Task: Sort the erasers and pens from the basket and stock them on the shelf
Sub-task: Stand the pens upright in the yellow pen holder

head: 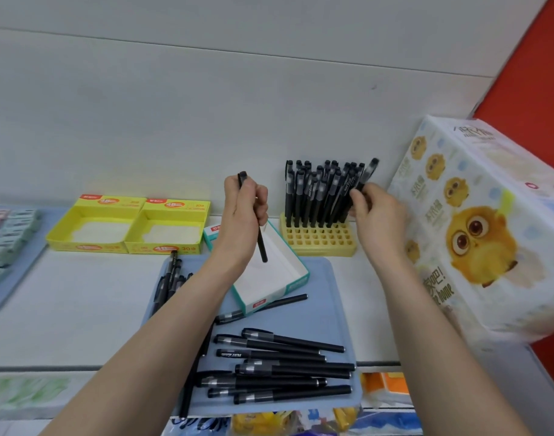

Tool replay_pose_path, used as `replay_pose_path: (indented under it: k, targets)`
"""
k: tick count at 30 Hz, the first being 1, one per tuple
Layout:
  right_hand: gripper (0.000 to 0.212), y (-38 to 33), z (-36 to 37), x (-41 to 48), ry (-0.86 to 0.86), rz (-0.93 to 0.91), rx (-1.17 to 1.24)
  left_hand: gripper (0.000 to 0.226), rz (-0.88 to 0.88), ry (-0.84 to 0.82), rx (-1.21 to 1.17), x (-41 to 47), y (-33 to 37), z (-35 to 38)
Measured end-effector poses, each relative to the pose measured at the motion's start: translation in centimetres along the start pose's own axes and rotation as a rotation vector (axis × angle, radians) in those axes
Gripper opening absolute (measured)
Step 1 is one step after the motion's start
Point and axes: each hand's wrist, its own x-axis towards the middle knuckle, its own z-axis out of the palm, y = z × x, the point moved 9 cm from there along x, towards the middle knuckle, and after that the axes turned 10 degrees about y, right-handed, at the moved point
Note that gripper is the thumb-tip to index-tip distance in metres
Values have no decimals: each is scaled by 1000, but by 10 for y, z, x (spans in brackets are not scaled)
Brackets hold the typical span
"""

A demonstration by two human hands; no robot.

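Head view: left hand [244, 215], frame centre, grips a black pen [260, 243], near-upright. At centre right, right hand [377, 215] pinches a second pen [367, 174] at the yellow rack [319, 242]. Loose pens [285, 366] lie on the blue tray [327, 278], lower centre.

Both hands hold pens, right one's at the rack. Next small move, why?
Probably push the tilted pen in the right hand down into a hole in the yellow rack: it leans at the right end of the standing pens, apparently unseated. The left hand holds another pen.
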Motion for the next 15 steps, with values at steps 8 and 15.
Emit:
replay_pose_path:
  k: [8,15]
  targets:
    - [23,8,16,-11,-185,61,-113,23,263,-55,337,-6,13,9]
    - [16,-66,-2,-40,-405,-33,364,15,238,-180,196,-18,18,46]
